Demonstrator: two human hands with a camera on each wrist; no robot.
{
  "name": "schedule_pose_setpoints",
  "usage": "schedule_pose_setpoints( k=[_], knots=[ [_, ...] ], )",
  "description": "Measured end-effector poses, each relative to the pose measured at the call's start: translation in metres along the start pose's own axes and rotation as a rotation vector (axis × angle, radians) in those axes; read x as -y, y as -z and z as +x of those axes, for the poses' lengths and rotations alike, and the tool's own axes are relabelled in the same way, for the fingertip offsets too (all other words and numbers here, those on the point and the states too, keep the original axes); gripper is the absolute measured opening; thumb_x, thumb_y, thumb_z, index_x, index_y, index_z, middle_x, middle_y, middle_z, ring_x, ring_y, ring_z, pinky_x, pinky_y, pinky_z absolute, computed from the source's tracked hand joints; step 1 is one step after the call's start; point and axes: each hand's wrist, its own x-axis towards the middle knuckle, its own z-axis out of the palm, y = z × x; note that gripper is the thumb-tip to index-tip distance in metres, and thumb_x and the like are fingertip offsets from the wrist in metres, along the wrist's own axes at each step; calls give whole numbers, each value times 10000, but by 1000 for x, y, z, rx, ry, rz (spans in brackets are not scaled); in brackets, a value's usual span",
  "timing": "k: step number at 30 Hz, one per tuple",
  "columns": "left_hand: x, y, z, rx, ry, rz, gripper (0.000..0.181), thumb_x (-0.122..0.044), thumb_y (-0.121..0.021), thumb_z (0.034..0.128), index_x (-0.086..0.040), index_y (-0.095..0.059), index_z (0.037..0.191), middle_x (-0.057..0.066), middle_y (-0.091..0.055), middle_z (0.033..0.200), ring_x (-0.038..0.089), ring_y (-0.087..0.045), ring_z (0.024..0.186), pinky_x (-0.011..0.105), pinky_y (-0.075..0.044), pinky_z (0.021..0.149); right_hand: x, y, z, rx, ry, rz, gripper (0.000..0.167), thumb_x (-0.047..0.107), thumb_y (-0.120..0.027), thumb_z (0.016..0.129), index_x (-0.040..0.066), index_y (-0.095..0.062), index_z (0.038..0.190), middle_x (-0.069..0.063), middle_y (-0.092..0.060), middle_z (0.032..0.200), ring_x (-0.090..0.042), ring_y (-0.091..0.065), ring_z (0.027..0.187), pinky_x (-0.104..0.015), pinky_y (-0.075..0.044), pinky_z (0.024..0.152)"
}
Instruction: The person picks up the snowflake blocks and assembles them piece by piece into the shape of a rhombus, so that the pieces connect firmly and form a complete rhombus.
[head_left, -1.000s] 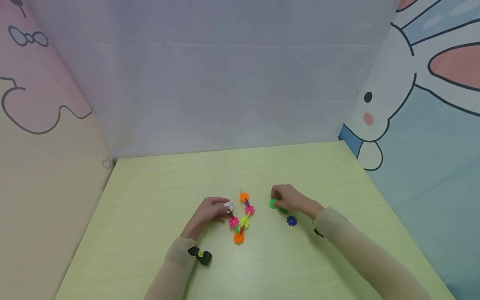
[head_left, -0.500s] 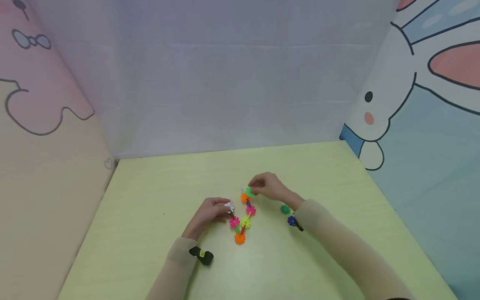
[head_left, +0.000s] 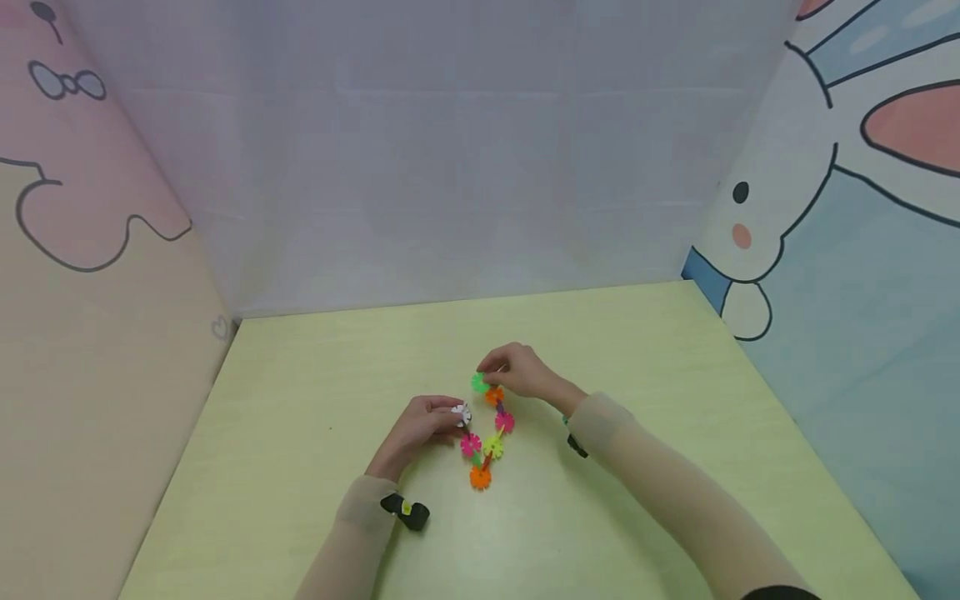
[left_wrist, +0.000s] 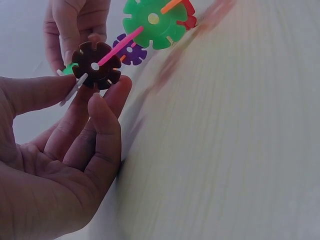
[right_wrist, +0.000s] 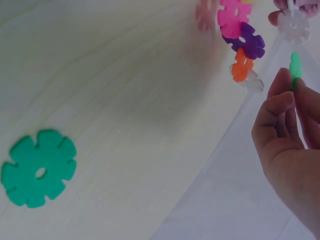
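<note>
A chain of slotted snowflake discs in several colours loops over the table; its orange disc [head_left: 481,477] forms the near bend. My left hand [head_left: 418,429] pinches the white disc [head_left: 461,414] at one end. In the left wrist view a brown disc [left_wrist: 96,65] is joined to that white disc, with a green disc [left_wrist: 155,25] further along. My right hand [head_left: 521,372] pinches a loose light green disc [right_wrist: 295,67] between thumb and finger. This disc is beside the chain's other end, where a clear disc [right_wrist: 251,83] joins an orange disc [right_wrist: 242,66].
A darker green disc [right_wrist: 39,169] lies flat on the pale wooden table [head_left: 352,350], largely hidden by the right sleeve in the head view. Cloth walls printed with cartoons stand at both sides, and a plain pale cloth [head_left: 465,167] hangs behind.
My right hand has carried the light green disc leftward from the loose discs to the chain's far end. The right sleeve now covers the blue disc. My left hand stays on the white disc.
</note>
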Motion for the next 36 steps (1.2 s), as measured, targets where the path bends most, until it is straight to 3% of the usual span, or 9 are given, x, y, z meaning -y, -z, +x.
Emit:
schedule_pose_setpoints(
  k=[6, 14, 26, 36],
  knots=[
    [0, 1, 0, 6, -5, -8, 410, -252, -703, 878, 29, -629, 1167, 152, -696, 935, 255, -670, 758, 323, -533, 646, 1, -4, 7, 16, -17, -70, 129, 100, -677, 897, 85, -728, 1015, 19, -691, 920, -98, -612, 767, -253, -508, 724],
    [0, 1, 0, 16, -4, -11, 412, -246, -700, 882, 35, -626, 1174, 150, -696, 936, 256, -673, 762, 325, -536, 646, 3, -7, 8, 17, -46, -82, 122, 102, -687, 890, 90, -733, 1003, 23, -690, 903, -99, -609, 745, -246, -508, 703],
    [1, -1, 0, 23, -27, -30, 348, -174, -647, 919, 57, -618, 1177, 167, -691, 937, 256, -676, 791, 317, -529, 638, 3, -10, 9, 39, -28, -36, 101, 94, -695, 883, 70, -717, 979, 33, -673, 812, -191, -656, 728, -256, -513, 615],
    [1, 1, 1, 32, -35, -30, 350, -165, -638, 928, 64, -614, 1192, 158, -693, 937, 246, -679, 774, 313, -535, 641, 9, -11, 11, 55, -66, -22, 136, 83, -689, 885, 56, -723, 1014, 15, -689, 843, -163, -660, 723, -257, -520, 624]
  ],
)
